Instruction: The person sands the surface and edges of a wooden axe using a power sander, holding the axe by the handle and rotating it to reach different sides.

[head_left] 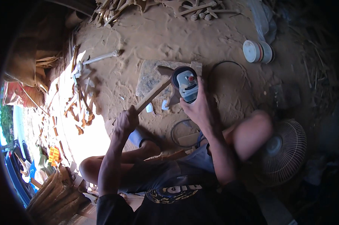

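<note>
My left hand is closed round the shaft of a pale wooden piece, which slants up to the right and ends in a curved, axe-like head. In my right hand is an angle grinder, with a grey-teal body, a red button and a dark round disc. The disc overlaps the wooden head; whether it touches the wood I cannot tell. Beneath both lies a flat, dusty slab on the sandy ground. Most of my right fingers are hidden behind the grinder.
Wooden pieces lie scattered at the left, with another heap at the far side. A white bucket lies tipped over at the far right. By my right knee is a round fan. A dark cable curves across the sand.
</note>
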A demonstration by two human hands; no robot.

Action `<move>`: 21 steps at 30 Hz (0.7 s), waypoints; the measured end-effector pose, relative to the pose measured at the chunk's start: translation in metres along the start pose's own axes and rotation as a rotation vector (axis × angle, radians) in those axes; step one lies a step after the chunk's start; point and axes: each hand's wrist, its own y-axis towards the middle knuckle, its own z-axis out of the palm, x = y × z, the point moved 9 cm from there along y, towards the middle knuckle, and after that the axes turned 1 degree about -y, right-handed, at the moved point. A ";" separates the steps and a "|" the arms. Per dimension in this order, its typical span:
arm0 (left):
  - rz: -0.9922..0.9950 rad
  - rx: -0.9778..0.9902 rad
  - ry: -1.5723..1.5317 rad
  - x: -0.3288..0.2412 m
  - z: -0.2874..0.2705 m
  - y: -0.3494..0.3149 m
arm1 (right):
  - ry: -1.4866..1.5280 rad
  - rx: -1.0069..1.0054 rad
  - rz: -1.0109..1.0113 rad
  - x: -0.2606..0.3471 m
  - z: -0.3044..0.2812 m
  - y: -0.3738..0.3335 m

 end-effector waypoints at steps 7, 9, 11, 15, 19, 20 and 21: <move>0.063 -0.044 -0.007 0.002 0.011 -0.004 | -0.032 -0.119 -0.055 -0.006 -0.011 0.005; 0.209 -0.260 0.105 0.004 0.004 -0.015 | -0.017 -0.142 -0.083 0.000 -0.011 0.009; 0.365 -0.472 0.205 -0.005 -0.007 -0.028 | 0.017 -0.147 -0.039 -0.003 -0.015 0.014; 0.270 -0.290 0.091 -0.008 -0.001 -0.015 | 0.276 -0.245 -0.032 -0.034 -0.022 0.026; 0.047 0.023 -0.009 0.015 0.021 -0.004 | 0.408 -0.180 0.035 -0.058 -0.015 0.035; 0.048 0.024 -0.006 0.019 0.023 -0.006 | 0.442 -0.138 0.057 -0.060 -0.010 0.037; 0.131 -0.110 0.048 0.014 0.014 -0.010 | 0.444 -0.139 0.059 -0.061 -0.010 0.037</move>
